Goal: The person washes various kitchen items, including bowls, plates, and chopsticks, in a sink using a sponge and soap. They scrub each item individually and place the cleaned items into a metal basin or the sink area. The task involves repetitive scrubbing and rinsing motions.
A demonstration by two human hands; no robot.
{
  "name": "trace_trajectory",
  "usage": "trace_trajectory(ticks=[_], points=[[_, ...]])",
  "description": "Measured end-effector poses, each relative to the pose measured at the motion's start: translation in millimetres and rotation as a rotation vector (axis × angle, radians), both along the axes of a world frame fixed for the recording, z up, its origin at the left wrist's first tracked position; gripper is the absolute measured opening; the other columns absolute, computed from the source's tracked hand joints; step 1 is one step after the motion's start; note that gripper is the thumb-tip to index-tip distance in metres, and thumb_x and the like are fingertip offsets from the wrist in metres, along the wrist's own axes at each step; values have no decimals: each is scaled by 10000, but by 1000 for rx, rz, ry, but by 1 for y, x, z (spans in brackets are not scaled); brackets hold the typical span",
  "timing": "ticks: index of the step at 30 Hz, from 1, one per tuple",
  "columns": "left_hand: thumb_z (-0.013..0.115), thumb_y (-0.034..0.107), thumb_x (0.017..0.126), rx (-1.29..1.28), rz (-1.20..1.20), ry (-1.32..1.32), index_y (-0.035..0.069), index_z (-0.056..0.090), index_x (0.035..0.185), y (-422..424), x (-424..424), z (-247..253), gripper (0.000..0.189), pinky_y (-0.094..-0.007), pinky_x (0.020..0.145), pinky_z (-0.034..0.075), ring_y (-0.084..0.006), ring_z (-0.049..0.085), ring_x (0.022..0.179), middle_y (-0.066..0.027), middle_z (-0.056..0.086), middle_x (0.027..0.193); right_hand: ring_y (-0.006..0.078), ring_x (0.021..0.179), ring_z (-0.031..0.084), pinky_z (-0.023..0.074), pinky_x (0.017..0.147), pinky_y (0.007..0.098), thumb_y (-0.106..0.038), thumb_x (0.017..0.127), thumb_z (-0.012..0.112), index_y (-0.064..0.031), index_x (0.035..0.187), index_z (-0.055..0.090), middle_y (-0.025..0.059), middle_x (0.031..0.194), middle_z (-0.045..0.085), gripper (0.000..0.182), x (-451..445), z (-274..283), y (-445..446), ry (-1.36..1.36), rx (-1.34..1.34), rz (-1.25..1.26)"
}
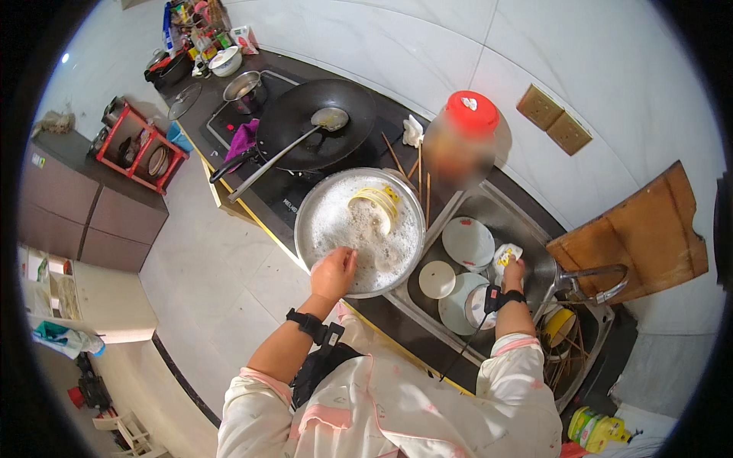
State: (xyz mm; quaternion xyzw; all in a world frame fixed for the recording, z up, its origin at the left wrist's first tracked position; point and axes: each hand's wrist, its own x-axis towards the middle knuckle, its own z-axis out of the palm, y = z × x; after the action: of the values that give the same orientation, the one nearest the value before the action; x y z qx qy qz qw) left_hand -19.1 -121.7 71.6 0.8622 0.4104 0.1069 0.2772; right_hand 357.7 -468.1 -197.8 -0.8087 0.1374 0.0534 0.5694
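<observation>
A wide metal basin point(304, 252) of sudsy water stands on the counter's front edge, and a yellow-and-white cup point(375, 203) lies partly sunk in the foam. My left hand point(334, 272) is over the basin's near rim with its fingers bent at the suds; whether they grip something is hidden. Over in the sink point(532, 229), my right hand point(513, 273) grips a small white bowl point(507, 253) with a yellow print. Beside it are a white plate point(468, 240), a small cream bowl point(437, 279), a pale plate point(455, 312) and a patterned bowl point(476, 309).
A black wok point(286, 123) holding a metal ladle point(330, 119) sits left of the basin. Behind are loose chopsticks point(420, 177) and a red-lidded jar point(471, 114). The faucet point(607, 286) and a wooden board point(635, 240) stand on the right, near a yellow detergent bottle point(598, 429).
</observation>
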Motion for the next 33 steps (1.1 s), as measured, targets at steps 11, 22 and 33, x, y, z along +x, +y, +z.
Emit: trace_trajectory(ticks=[11,22,33], points=[[551,326,902,29,-69,4,89,650,914,5,-3,-6,257,-441,679,501,-335,640,759,-125,658,815,201,590,596,433,450,316,-112,860,531,-58,988,607,76,807,631,158,-11,-10,-15,294,391,24],[597,199,859,-3,-15,-320,-39,573,1012,78,62,-46,285,-461,830,469,-420,591,886,-244,621,931,145,765,635,474,661,257,-243,944,547,-69,1102,581,79,927,683,238,-90,226,87,141,435,444],[558,204,842,41,-225,-73,28,606,899,110,87,-62,191,-487,746,498,-412,621,824,-229,627,889,304,1000,588,499,827,406,-238,809,684,-158,1240,535,159,1154,569,462,-246,257,249,-583,-339,1209]])
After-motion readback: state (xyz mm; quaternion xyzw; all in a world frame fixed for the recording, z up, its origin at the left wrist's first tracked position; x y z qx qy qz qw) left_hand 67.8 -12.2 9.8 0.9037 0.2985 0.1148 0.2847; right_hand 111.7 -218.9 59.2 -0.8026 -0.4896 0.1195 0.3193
